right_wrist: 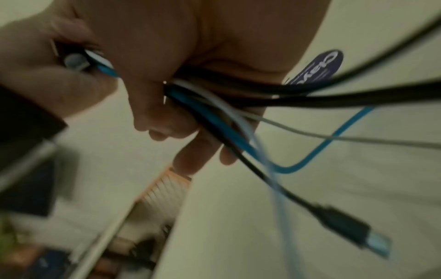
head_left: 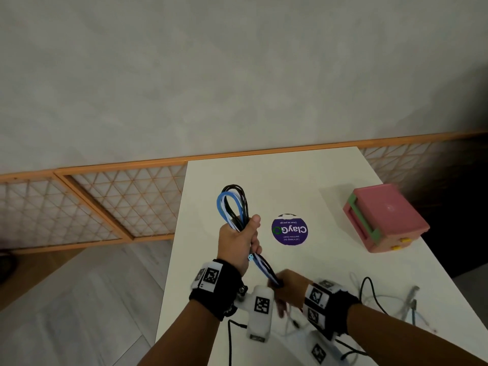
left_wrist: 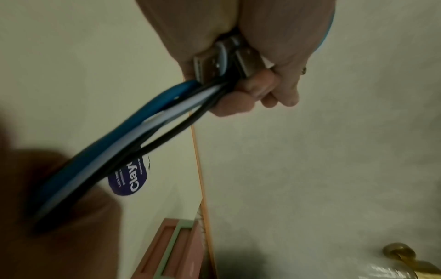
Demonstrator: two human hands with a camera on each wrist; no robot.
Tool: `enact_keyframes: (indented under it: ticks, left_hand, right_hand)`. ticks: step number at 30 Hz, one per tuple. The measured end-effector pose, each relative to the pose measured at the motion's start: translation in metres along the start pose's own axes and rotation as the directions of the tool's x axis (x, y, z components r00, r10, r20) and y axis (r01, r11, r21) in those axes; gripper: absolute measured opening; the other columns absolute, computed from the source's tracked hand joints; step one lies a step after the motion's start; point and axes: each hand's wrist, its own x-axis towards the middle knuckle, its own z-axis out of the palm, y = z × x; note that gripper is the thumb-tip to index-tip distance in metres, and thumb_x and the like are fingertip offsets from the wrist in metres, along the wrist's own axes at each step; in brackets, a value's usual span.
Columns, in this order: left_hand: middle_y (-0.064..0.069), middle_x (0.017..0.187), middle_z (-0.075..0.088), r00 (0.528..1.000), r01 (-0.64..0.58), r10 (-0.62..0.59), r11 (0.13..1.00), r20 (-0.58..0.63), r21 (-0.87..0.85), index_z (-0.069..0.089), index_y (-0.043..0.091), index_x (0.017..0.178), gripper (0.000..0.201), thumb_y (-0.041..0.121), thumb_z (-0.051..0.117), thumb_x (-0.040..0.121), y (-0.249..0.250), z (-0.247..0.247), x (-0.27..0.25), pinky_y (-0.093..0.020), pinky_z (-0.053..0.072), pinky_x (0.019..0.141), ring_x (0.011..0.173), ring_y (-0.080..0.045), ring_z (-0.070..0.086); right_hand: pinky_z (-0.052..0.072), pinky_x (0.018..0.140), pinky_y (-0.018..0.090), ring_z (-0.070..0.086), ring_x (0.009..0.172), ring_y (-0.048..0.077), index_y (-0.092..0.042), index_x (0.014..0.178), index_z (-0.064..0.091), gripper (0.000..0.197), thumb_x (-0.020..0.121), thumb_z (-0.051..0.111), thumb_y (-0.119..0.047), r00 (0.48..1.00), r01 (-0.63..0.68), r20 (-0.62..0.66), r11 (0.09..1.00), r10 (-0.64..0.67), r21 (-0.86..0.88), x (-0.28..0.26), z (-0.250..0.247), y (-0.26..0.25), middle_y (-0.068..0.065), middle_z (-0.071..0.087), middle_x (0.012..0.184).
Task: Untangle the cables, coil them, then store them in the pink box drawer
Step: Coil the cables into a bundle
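The cables (head_left: 233,207) are black, blue and white, and they are bunched in loops held up above the white worktop (head_left: 303,178). The worktop is the biggest thing here. It stands by a grey wall with an orange rail along it.

The pink box (head_left: 385,217) sits on the far right part of the worktop. It has a green handle on its front, and the drawer looks closed. A round purple sticker (head_left: 290,229) lies flat on the worktop between the box and the bunch.

The left hand (head_left: 239,243) is wrapped tight around the middle of the bunch, thumb up, with the loops poking out above the fist. In the left wrist view, metal plug ends stick out by its fingers (left_wrist: 241,105).

The right hand (head_left: 289,289) is lower and nearer. It is a bit blurry, but its fingers curl around the bottom end of the same bunch.

More loose cables (head_left: 375,299) lie in a mess on the near right side of the worktop. In the right wrist view a black plug (right_wrist: 346,226) dangles free.
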Motion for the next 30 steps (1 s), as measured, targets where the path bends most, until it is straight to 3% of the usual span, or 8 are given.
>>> enact_keyframes:
  ticks: [5, 8, 10, 12, 15, 17, 23, 30]
  left_hand:
    - [0.004, 0.042, 0.028, 0.994, 0.012, 0.007, 0.987, -0.113, 0.161, 0.036, 0.015, 0.053, 0.046, 0.013, 0.075, 0.078, -0.009, -0.022, 0.011, -0.024, 0.032, 0.042, 0.035, -0.016, 0.023]
    - [0.003, 0.039, 0.031, 0.99, 0.026, 0.02, 0.948, -0.14, 0.316, 0.037, 0.015, 0.05, 0.045, 0.008, 0.073, 0.078, -0.019, -0.031, 0.014, -0.024, 0.035, 0.042, 0.032, -0.016, 0.029]
    - [-0.001, 0.042, 0.034, 0.992, 0.029, 0.021, 0.921, -0.124, 0.388, 0.039, 0.011, 0.055, 0.04, 0.011, 0.071, 0.079, -0.024, -0.032, 0.013, -0.024, 0.037, 0.042, 0.034, -0.018, 0.032]
    - [-0.001, 0.044, 0.032, 0.995, 0.036, 0.001, 0.925, -0.097, 0.379, 0.039, 0.011, 0.056, 0.041, 0.015, 0.072, 0.08, -0.03, -0.031, 0.01, -0.025, 0.035, 0.042, 0.035, -0.018, 0.031]
    - [-0.001, 0.045, 0.03, 0.999, 0.033, -0.024, 0.942, -0.032, 0.334, 0.035, 0.015, 0.054, 0.049, 0.028, 0.075, 0.079, -0.038, -0.024, 0.005, -0.024, 0.031, 0.04, 0.036, -0.017, 0.027]
    - [-0.001, 0.045, 0.029, 1.0, 0.016, -0.022, 0.947, 0.016, 0.322, 0.035, 0.015, 0.055, 0.049, 0.032, 0.074, 0.079, -0.041, -0.02, 0.001, -0.022, 0.029, 0.04, 0.035, -0.015, 0.026]
    - [0.008, 0.036, 0.031, 0.993, -0.037, 0.001, 0.947, 0.114, 0.32, 0.041, 0.013, 0.053, 0.042, 0.03, 0.075, 0.071, -0.044, -0.017, -0.007, -0.02, 0.029, 0.039, 0.031, -0.011, 0.028]
    - [0.011, 0.034, 0.032, 0.957, -0.213, 0.068, 0.823, 0.281, 0.526, 0.033, 0.019, 0.049, 0.058, 0.058, 0.076, 0.046, -0.042, -0.017, -0.009, -0.019, 0.027, 0.045, 0.04, -0.004, 0.026]
  right_hand:
    - [0.038, 0.058, 0.027, 0.047, 0.055, 0.012, -0.029, 0.059, 0.038, 0.035, 0.086, 0.052, -0.046, 0.998, -0.009, -0.066, 0.912, -0.02, -0.411, -0.012, -0.022, 0.011, -0.009, 0.043, 0.057]
    - [0.044, 0.068, 0.029, 0.056, 0.072, 0.022, -0.029, 0.076, 0.049, 0.008, 0.082, 0.053, -0.031, 0.972, 0.081, -0.158, 0.883, -0.172, -0.462, -0.026, -0.044, -0.004, -0.01, 0.049, 0.064]
    - [0.042, 0.07, 0.029, 0.059, 0.084, 0.025, -0.022, 0.093, 0.058, 0.013, 0.084, 0.049, -0.019, 0.947, 0.136, -0.173, 0.825, -0.271, -0.549, -0.033, -0.054, -0.016, -0.001, 0.062, 0.083]
    - [0.038, 0.07, 0.03, 0.057, 0.096, 0.026, -0.02, 0.106, 0.058, 0.022, 0.089, 0.043, -0.016, 0.912, 0.144, -0.203, 0.742, -0.356, -0.654, -0.035, -0.062, -0.032, 0.002, 0.06, 0.105]
    - [0.038, 0.061, 0.03, 0.062, 0.088, 0.03, -0.022, 0.109, 0.053, 0.023, 0.088, 0.046, -0.013, 0.785, 0.182, -0.298, 0.661, -0.543, -0.728, -0.033, -0.065, -0.05, 0.004, 0.059, 0.104]
    - [0.045, 0.058, 0.033, 0.064, 0.083, 0.032, -0.023, 0.11, 0.05, 0.026, 0.086, 0.051, -0.015, 0.737, 0.183, -0.358, 0.679, -0.574, -0.711, -0.03, -0.063, -0.061, 0.005, 0.061, 0.103]
    - [0.052, 0.082, 0.039, 0.06, 0.101, 0.026, -0.027, 0.125, 0.039, 0.046, 0.084, 0.059, -0.02, 0.773, 0.086, -0.536, 0.893, -0.34, -0.442, -0.018, -0.061, -0.072, 0.002, 0.056, 0.119]
    - [0.047, 0.091, 0.033, 0.052, 0.11, 0.023, -0.025, 0.141, 0.029, 0.067, 0.083, 0.057, -0.009, 0.836, 0.112, -0.487, 0.947, -0.254, -0.302, -0.014, -0.056, -0.08, 0.008, 0.047, 0.124]
